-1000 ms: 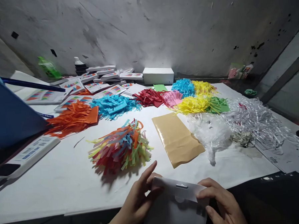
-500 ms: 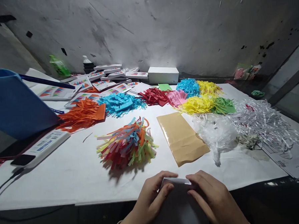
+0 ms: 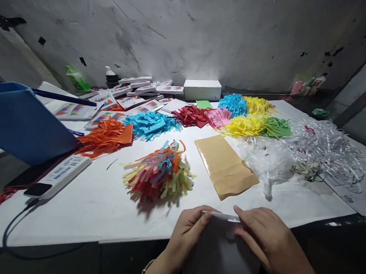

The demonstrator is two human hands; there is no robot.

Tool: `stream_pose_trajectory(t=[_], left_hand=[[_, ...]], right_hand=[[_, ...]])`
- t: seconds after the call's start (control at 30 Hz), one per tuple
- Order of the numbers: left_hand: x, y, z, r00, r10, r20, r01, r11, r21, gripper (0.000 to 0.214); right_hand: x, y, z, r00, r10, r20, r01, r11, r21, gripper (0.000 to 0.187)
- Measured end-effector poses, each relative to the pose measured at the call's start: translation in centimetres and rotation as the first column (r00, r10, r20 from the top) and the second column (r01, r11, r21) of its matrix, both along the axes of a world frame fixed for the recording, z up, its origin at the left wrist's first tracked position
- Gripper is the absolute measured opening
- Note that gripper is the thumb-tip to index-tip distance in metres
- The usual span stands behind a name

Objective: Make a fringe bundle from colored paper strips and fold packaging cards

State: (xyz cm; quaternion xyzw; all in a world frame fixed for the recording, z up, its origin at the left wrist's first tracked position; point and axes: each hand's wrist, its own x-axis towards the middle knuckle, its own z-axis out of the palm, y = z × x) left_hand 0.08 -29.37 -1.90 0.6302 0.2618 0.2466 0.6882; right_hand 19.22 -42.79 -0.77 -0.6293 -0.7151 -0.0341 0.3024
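In front of the table edge I hold a white cardboard box [image 3: 223, 243], upright, its front in shadow and its narrow top edge facing up. At its top left corner, my left hand [image 3: 188, 230] pinches it between thumb and fingers. My right hand [image 3: 269, 234] grips the top right corner, thumb on the near face and fingers along the top edge. The box's lower end runs out of view. Nearest beyond my hands are a multicoloured tissue-paper tassel bundle [image 3: 158, 171] and a brown paper sheet [image 3: 226, 165].
Orange [image 3: 105, 137], blue [image 3: 151, 124], red [image 3: 191, 116] and yellow tassels [image 3: 245, 126] lie across the white table. Behind are printed boxes [image 3: 143, 89] and a plain white box [image 3: 202, 89]. A blue bin [image 3: 23, 125], power bank [image 3: 59, 176], plastic bag [image 3: 265, 159] and silvery ribbon [image 3: 327, 150] flank them.
My view has shifted slightly to the left. My right thumb and fingers have shifted on the box's top corner, and the box tilts a little more. Both hands still hold it.
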Motion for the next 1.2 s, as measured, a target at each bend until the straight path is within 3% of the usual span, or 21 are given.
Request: stream_pose_trajectory(t=[0.07,0.13,0.23,0.27,0.4,0.57,0.67,0.83,0.93,1.03,1.2], left_hand=[[0.1,0.0,0.3,1.000,-0.022,-0.011,0.022,1.000,0.013,0.052],[0.1,0.1,0.6,0.999,-0.026,-0.041,0.028,0.998,0.051,0.057],[0.3,0.2,0.9,0.995,0.017,-0.097,-0.004,0.991,0.137,0.060],[0.4,0.3,0.9,0.994,0.037,-0.107,-0.021,0.988,0.151,0.060],[0.7,0.7,1.0,0.992,0.063,-0.113,-0.048,0.990,0.131,0.060],[1.0,1.1,0.8,0.993,0.038,-0.110,-0.029,0.996,0.085,0.055],[1.1,1.0,0.9,0.996,0.014,-0.089,-0.013,1.000,0.012,0.054],[1.4,0.9,0.9,0.995,-0.008,-0.104,0.007,1.000,-0.005,0.054],[1.5,1.1,0.7,0.990,-0.008,-0.139,0.015,0.999,0.046,0.053],[1.7,1.4,0.4,0.985,-0.013,-0.172,0.027,0.997,0.078,0.052],[2.0,1.4,0.4,0.987,-0.047,-0.153,0.053,0.998,0.035,0.050]], right_hand=[[-0.2,0.3,0.2,0.999,-0.038,0.031,0.039,0.998,-0.049,0.019],[-0.3,0.6,0.7,0.996,-0.075,-0.038,0.066,0.975,-0.212,0.004],[-0.2,1.3,1.5,0.990,-0.090,-0.112,0.039,0.920,-0.391,0.008],[-0.2,1.5,1.8,0.992,-0.058,-0.112,0.010,0.920,-0.392,0.003],[-0.2,2.2,1.8,0.992,0.129,0.000,-0.124,0.957,-0.263,0.039],[-0.2,2.7,0.7,0.973,0.135,0.186,-0.102,0.979,-0.177,0.041],[0.3,3.1,0.4,0.966,0.155,0.206,-0.124,0.980,-0.153,0.043],[1.0,3.5,0.9,0.983,0.170,0.067,-0.146,0.949,-0.279,0.050],[0.9,3.6,1.3,0.980,0.169,0.102,-0.125,0.932,-0.342,0.058],[0.8,3.7,1.6,0.980,0.167,0.108,-0.116,0.921,-0.372,0.052],[1.2,3.9,2.2,0.984,0.177,-0.026,-0.171,0.887,-0.429,0.045]])
